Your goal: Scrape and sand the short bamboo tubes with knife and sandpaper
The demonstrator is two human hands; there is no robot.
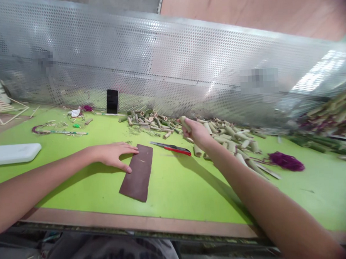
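Note:
My left hand (113, 155) lies with fingers spread, its fingertips and thumb resting on the left edge of a brown rectangular sheet (139, 175) that looks like sandpaper. Held up over the pile, my right hand (198, 132) is closed around a short piece of bamboo (185, 123). Between the two hands lies a red and black utility knife (174, 148) on the green tabletop (176, 195). Many cut bamboo pieces (231, 136) are heaped below and beyond my right hand. Smaller, narrower bamboo pieces (152, 123) form another heap behind the knife.
A perforated metal screen (163, 64) stands along the table's back, with a phone (112, 101) upright before it. Purple string (286, 161) lies at right, near bundled stalks (331, 109). On the left are a white box-like object (13, 154) and a thin stick frame (4, 111).

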